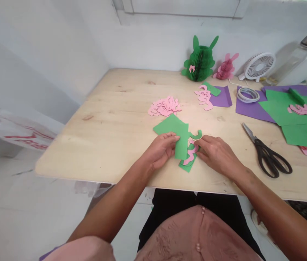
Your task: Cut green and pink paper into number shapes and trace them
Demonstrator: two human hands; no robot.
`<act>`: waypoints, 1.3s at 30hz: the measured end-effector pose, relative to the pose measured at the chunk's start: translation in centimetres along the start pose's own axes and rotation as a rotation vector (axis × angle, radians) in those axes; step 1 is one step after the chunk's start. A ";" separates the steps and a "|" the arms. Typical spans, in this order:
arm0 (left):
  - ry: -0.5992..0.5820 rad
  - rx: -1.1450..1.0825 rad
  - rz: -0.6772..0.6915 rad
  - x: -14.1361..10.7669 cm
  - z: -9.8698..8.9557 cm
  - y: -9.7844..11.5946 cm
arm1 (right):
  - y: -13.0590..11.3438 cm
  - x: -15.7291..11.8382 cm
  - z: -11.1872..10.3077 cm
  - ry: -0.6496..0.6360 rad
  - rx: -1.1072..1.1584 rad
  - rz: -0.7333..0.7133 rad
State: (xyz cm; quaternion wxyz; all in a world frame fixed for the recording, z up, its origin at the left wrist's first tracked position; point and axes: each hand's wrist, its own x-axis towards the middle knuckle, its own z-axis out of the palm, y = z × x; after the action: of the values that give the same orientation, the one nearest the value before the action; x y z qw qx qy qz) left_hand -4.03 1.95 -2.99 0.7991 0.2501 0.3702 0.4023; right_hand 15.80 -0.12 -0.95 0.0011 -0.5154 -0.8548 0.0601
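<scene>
My left hand [163,148] pinches a rectangular green paper piece [181,143] between thumb and fingers, over the wooden table. My right hand [213,151] has its fingertips closed on the upper end of a curvy pink paper cutout [190,156]. Beneath that cutout lies a small green paper piece [187,166] with a curved line on it. A curled green cutout [196,135] sits just above my right fingertips. Another green paper piece [171,124] lies behind my left hand, partly under the rectangle. Farther back is a pile of pink cutouts [164,106].
Black-handled scissors [268,154] lie to the right. Tape rolls [248,95], purple paper [225,96] and green sheets [297,123] spread behind. Along the wall stand a green paper rabbit [201,63], a pink one [226,67], a fan [259,67] and a bottle [296,58].
</scene>
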 end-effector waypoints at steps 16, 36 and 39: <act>0.049 -0.079 -0.064 -5.0 -0.5 -1.5 | 0.0 1.8 -0.3 -0.046 0.038 0.173; 0.054 -0.003 -0.098 -5.1 -0.4 -2.0 | -0.4 3.3 -0.8 -0.126 0.109 0.305; 0.055 0.004 -0.094 -5.2 -0.3 -2.0 | -0.3 3.3 -0.8 -0.131 0.128 0.319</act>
State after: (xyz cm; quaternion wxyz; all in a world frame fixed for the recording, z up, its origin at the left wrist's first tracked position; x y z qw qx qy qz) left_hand -5.46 -3.41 -2.57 0.8061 0.2227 0.4042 0.3704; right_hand 14.03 2.73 -0.34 -0.0310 -0.6385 -0.7548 0.1473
